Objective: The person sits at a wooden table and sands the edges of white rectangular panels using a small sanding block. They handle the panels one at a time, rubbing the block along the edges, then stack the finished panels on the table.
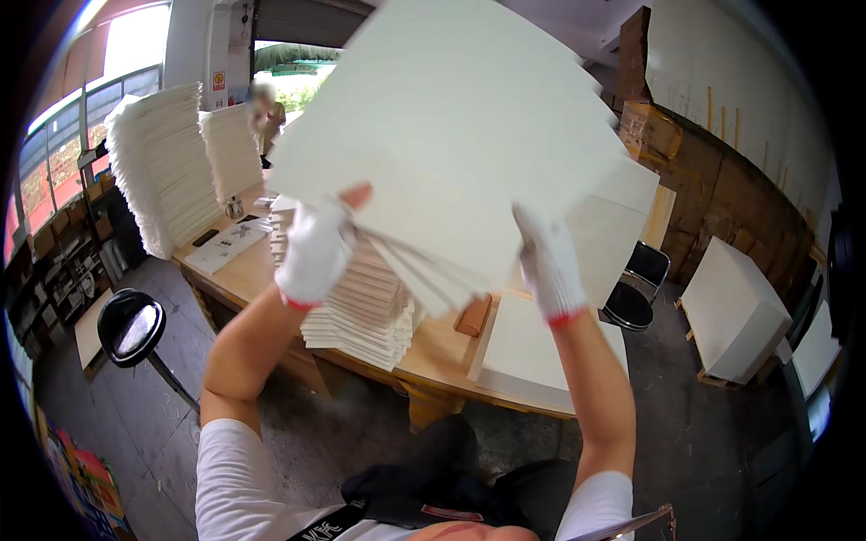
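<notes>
Above the bench (442,347), near edge facing me: I've got a fanned batch of cream-white sheets (451,135) lifted up in front of my face, tilted, blocking most of the view ahead. Left hand (316,252), white glove, clamps the batch at its lower left edge, thumb on top. Right hand (548,261), also gloved, grips the lower right edge; its fingers go behind the sheets. Lower edges of the sheets splay out between my hands.

Directly under the batch: a stack of sheets (361,307) on the bench, its edges ragged. Flat pile of larger sheets (532,352) lies to its right, at the bench's front edge; brown block (474,316) between the two.

Open floor left of me, with a black stool (131,329). Black chair (636,288) at the bench's right end. Tall sheet stacks (162,162) on the far left of the bench.
</notes>
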Available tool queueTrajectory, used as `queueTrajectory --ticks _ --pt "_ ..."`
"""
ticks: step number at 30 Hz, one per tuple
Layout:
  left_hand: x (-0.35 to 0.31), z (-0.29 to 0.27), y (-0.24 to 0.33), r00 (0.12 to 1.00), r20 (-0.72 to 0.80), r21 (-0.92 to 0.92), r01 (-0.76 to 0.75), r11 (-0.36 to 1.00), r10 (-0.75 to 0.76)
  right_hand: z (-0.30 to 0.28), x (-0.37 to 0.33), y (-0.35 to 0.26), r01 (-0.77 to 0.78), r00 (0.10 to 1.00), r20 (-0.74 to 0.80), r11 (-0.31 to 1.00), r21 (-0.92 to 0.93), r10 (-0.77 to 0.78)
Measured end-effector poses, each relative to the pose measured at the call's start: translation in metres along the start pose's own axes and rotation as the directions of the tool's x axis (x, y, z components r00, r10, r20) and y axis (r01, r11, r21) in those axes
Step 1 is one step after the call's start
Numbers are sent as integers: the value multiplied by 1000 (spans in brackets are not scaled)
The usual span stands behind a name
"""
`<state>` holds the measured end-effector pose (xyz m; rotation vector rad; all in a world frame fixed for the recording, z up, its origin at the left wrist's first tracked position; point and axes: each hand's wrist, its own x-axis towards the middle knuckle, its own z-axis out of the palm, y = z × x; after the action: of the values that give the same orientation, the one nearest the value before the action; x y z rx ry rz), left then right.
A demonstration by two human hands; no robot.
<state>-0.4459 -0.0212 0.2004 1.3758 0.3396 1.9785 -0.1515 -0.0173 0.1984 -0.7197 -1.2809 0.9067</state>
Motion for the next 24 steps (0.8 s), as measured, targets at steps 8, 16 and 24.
queueTrajectory --ticks 8,16,24 --pt "97 -33 -35 849 -333 -16 429 903 -409 85 121 49 -358 927 178 918 171 329" --pt "120 -112 -115 854 -65 88 520 849 -516 68 83 49 -483 876 192 805 344 443" --pt "123 -124 -96 945 -131 106 313 944 -299 24 -15 56 -562 774 403 823 81 488"
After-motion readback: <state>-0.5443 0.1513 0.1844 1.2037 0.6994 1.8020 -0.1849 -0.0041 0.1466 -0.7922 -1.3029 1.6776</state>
